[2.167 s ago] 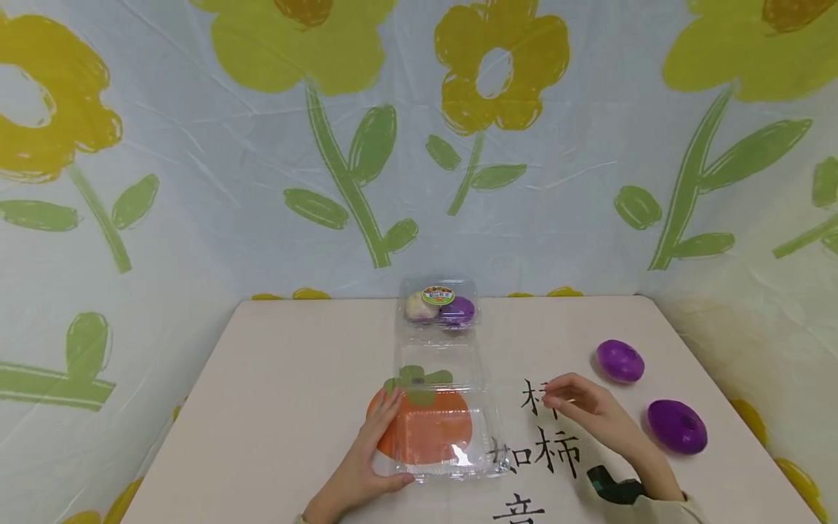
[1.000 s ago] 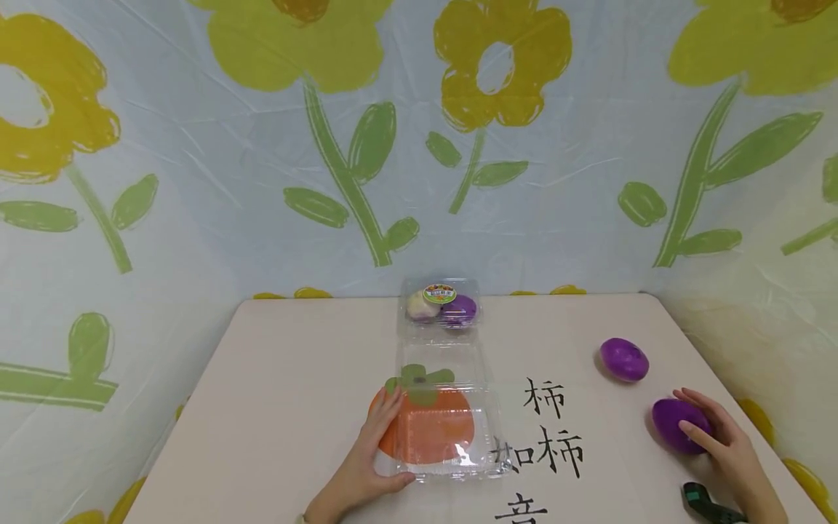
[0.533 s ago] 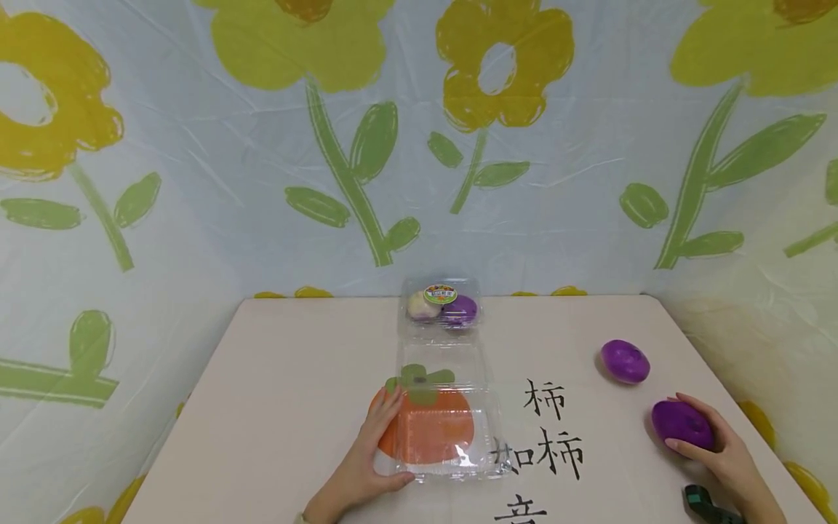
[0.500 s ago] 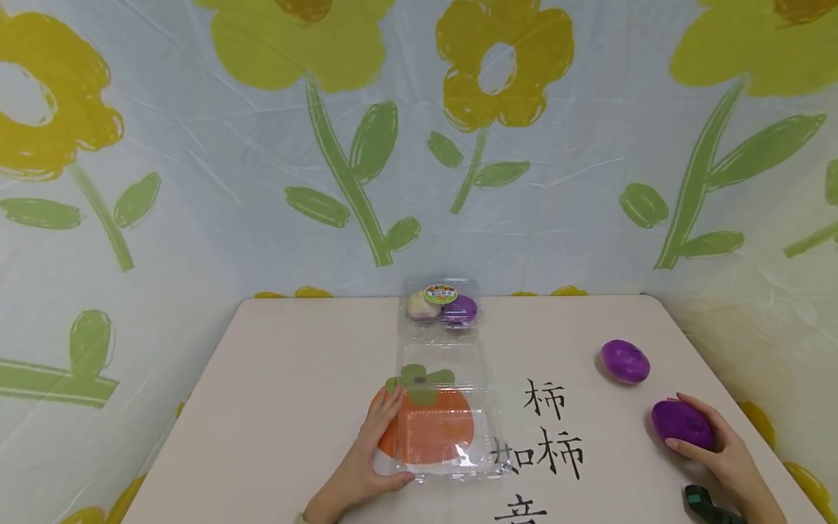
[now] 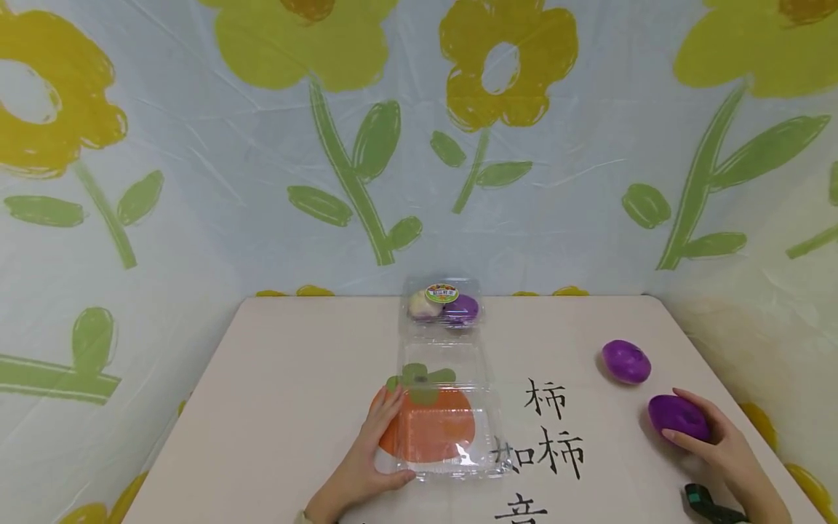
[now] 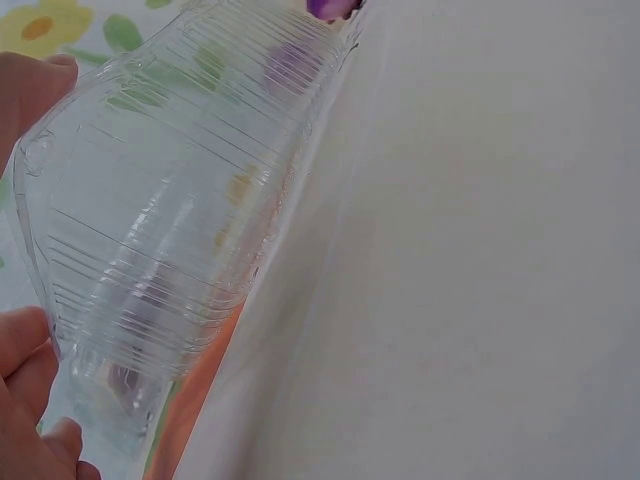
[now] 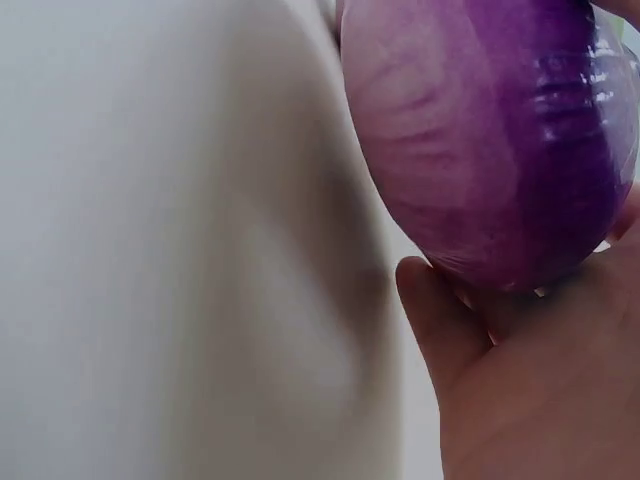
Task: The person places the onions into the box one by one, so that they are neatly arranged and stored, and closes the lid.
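– Any change?
– Just lifted slightly, seemingly, near the table's (image 5: 288, 364) right edge: a purple onion (image 5: 677, 417), probably secured now for moving.
– By which hand?
– By the right hand (image 5: 724, 441), with fingers and thumb curled around.
– And the left hand (image 5: 368, 453)?
– Spread nearly straight, touching an opened clear box (image 5: 458, 477) midway between side edges.
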Demonstrator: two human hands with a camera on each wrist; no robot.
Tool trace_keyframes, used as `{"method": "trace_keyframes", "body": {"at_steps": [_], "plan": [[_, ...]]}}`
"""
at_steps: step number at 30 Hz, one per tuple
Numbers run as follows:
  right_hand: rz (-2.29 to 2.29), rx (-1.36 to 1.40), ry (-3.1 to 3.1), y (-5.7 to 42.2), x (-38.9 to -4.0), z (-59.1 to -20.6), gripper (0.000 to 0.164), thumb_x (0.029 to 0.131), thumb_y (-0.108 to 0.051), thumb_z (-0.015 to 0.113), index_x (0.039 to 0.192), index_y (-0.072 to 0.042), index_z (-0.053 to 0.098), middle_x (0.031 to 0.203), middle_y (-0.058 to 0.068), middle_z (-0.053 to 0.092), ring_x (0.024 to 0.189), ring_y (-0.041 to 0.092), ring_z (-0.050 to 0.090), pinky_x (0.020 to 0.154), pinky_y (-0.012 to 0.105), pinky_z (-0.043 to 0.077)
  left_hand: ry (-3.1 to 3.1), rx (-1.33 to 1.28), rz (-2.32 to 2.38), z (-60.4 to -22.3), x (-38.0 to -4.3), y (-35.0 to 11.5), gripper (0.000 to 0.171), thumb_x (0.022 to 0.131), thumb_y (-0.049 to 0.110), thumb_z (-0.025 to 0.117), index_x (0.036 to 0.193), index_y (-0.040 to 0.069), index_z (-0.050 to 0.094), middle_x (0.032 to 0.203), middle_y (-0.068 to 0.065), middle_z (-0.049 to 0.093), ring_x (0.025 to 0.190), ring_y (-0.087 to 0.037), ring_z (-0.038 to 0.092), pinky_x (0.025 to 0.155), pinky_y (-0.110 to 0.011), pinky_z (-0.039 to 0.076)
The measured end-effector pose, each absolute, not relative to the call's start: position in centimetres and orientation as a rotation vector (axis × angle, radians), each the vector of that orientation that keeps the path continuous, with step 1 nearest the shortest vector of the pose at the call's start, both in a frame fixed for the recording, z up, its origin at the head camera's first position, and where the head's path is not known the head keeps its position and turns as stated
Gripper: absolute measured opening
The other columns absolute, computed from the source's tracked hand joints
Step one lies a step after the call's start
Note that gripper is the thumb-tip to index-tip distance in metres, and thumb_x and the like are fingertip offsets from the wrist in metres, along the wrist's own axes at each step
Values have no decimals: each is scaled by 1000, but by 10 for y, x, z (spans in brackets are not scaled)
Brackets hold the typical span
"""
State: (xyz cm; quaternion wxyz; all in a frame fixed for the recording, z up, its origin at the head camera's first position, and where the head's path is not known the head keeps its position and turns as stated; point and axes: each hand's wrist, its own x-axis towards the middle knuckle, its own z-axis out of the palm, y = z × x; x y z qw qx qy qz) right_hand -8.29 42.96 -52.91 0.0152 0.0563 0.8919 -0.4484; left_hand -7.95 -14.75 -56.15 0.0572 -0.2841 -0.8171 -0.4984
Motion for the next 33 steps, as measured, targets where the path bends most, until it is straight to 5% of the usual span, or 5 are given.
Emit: {"method": "trace_keyframes", "body": {"at_steps": [14, 26, 33], "plan": [[-1452, -47, 2831, 402, -98, -492, 72, 93, -12, 70, 155, -23, 34, 126, -34, 37, 101, -14, 44, 74, 7, 45, -2482, -864, -1514, -561, -82, -146, 101, 75, 34, 84, 156, 9, 29, 164, -11, 20, 147, -50, 6, 101, -77, 18], [-1456, -150, 2920, 353, -107, -460, 80, 84, -9, 80, 152, -16, 39, 129, -30, 39, 105, -12, 42, 77, 6, 41, -2481, -864, -1519, -560, -81, -146, 101, 75, 32, 84, 156, 6, 29, 163, -12, 21, 147, -49, 6, 103, -75, 18], [-1548, -314, 2925, 319, -111, -447, 81, 79, -1, 81, 149, -16, 43, 136, -19, 45, 110, -7, 46, 80, 7, 43, -2463, -879, -1506, -561, -82, -147, 101, 75, 32, 84, 155, 4, 29, 163, -14, 21, 146, -51, 6, 104, -72, 17]]}}
